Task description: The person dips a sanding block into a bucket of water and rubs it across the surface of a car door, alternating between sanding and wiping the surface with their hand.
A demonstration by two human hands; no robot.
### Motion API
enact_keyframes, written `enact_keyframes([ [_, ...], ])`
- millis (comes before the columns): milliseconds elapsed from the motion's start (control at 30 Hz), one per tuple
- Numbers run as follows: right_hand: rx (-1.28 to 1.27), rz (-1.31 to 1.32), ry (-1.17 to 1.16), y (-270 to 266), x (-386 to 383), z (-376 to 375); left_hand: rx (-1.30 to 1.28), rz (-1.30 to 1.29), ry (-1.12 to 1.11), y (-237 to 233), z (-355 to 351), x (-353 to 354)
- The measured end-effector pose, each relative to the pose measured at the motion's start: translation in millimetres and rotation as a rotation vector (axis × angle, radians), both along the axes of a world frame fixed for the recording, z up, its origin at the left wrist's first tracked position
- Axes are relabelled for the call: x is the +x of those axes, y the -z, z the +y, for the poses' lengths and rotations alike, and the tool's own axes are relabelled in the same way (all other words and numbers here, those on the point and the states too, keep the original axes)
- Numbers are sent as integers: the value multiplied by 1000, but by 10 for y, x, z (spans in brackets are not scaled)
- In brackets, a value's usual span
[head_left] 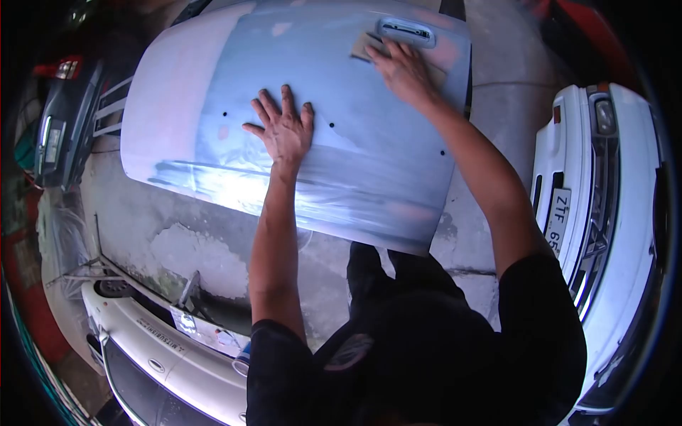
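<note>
A car body panel, patched in pale pink and grey-blue, lies in front of me. My left hand rests flat on its middle with the fingers spread, holding nothing. Near the far right corner, my right hand presses a tan sheet of sandpaper with a dark edge against the surface. Just beyond those fingers is a recessed handle opening. Part of the sandpaper is hidden beneath the hand. Small dark holes dot the panel, and glare brightens its near side.
A white car stands close on the right. At the lower left is another white car, with a metal frame beside it. A dark vehicle part stands at the left. Underfoot is worn concrete.
</note>
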State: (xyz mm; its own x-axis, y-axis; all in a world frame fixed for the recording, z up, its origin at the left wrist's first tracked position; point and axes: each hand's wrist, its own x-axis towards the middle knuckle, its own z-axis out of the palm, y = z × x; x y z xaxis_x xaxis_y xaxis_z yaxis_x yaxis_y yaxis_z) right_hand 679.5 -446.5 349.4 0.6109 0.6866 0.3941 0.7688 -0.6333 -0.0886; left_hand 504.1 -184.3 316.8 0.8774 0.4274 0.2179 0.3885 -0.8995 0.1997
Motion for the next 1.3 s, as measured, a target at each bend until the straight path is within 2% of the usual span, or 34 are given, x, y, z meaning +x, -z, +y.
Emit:
enact_keyframes([
  [33,-21,33,-9,-29,-169,-97,-7,16,0,2,-11,-40],
  [167,-97,23,-44,180,-1133,-1236,9,-9,-8,0,5,0],
  [367,-51,28,-94,101,-36,-257,-4,27,-23,-59,3,29],
  [433,-33,28,-73,33,74,-97,-12,5,-18,-51,-12,0],
  [567,-54,50,-84,182,-858,-1369,-15,-2,-37,11,-4,-38],
  [667,-118,47,-115,78,-449,-938,1,24,-26,-15,-22,13],
  [733,-79,25,-78,-13,102,-205,23,5,-27,-2,0,16],
  [800,-23,23,-20,60,367,201,14,9,-33,16,-8,-21],
  [833,-25,25,-10,62,303,50,4,-2,-26,22,13,14],
  [900,-54,41,-141,29,-25,-444,11,-21,-22,47,6,32],
  [967,-75,45,-94,107,-564,-1120,8,-5,-32,17,4,15],
  [1067,-111,-36,-140,125,-615,-1285,41,2,-39,20,7,22],
  [1200,-52,-95,-79,114,388,47,50,5,-40,64,-1,-15],
  [1300,-61,10,-71,0,207,-48,25,-20,-26,80,-25,-9],
])
